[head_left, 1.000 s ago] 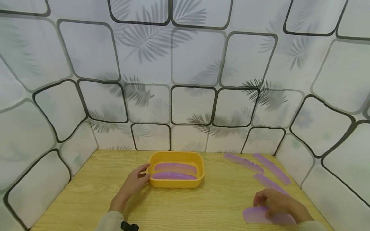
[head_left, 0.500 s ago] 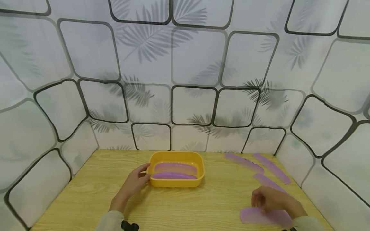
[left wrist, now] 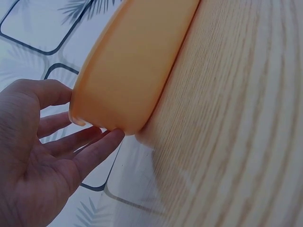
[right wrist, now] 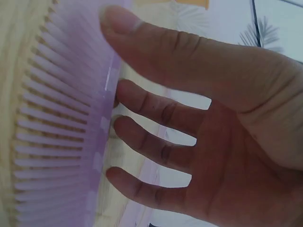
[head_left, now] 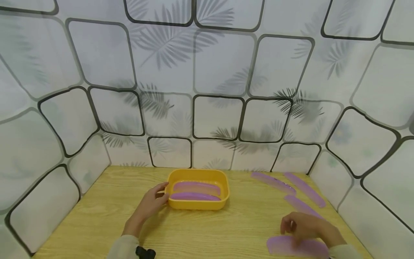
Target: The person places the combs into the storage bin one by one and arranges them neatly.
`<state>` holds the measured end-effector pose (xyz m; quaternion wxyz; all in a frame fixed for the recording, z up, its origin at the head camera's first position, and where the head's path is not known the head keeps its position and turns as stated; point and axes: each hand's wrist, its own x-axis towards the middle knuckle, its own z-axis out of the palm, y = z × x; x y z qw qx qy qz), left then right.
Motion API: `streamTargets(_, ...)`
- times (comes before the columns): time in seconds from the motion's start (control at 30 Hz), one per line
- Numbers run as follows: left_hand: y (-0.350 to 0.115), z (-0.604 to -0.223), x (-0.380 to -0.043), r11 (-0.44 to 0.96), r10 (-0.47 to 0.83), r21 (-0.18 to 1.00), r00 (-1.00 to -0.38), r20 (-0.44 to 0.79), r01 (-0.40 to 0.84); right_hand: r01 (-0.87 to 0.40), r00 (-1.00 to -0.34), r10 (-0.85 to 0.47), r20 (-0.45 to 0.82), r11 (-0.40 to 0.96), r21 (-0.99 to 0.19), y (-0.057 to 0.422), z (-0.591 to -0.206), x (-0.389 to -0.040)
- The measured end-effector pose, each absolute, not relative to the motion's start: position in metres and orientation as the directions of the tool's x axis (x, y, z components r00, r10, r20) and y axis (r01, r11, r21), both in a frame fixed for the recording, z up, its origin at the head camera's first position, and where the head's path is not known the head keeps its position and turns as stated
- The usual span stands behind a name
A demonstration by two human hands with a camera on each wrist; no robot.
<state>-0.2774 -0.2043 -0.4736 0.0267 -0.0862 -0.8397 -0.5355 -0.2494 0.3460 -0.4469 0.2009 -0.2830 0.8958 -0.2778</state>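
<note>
A yellow plastic basket [head_left: 198,205] stands at the middle back of the table, with a purple comb [head_left: 197,187] lying behind a second purple comb [head_left: 194,196] inside it. At its left end my left hand [head_left: 150,201] holds the rim and wall; in the left wrist view, the fingertips [left wrist: 118,135] meet the orange-looking end wall. Near the front right, my right hand [head_left: 305,226] pinches another purple comb [head_left: 276,245] by its spine. The right wrist view has the thumb over this comb's [right wrist: 97,94] near face, its teeth pointing away from the palm; the index fingertip is partly hidden behind the spine.
Three more purple combs lie at the right: a patterned comb [head_left: 273,182], an outer comb [head_left: 305,190] near the table's right edge, and a nearer comb [head_left: 300,205] partly behind my right hand. Patterned curtains [head_left: 216,118] enclose the wooden table [head_left: 233,230] at back and sides.
My right hand has shifted a little to the left with the comb, which now sits slightly lower in the head view. The left hand and the basket keep their place.
</note>
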Motion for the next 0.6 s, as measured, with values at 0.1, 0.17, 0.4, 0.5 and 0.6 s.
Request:
streamTargets(0.1,-0.204,-0.474,-0.278,0.409,0.12,0.896,-0.983,0.137,0.175,-0.349,-0.781,-0.576,-0.24,0.722,-0.597,0.346,-0.448,-0.245)
streamTargets(0.17,-0.204,-0.473,-0.278,0.404,0.132,0.896,-0.981,0.142,0.184,-0.36,-0.78,-0.578,-0.24,0.728,-0.583,0.345,-0.449,-0.243)
streamTargets(0.4,-0.204,-0.472,-0.276,0.391,0.138,0.901,-0.98,0.143,0.187,-0.429,-0.696,-0.695,-0.182,0.605,-0.671,0.343,-0.452,-0.249)
streamTargets(0.5,-0.205,-0.474,-0.277,0.396,0.134,0.9,-0.981,0.137,0.18,-0.481,-0.677,-0.72,-0.152,0.589,-0.65,0.341,-0.451,-0.252)
streamTargets(0.6,-0.206,-0.475,-0.278,0.398,0.132,0.901,-0.983,0.13,0.172,-0.495,-0.689,-0.707,-0.161,0.621,-0.608,0.339,-0.448,-0.254)
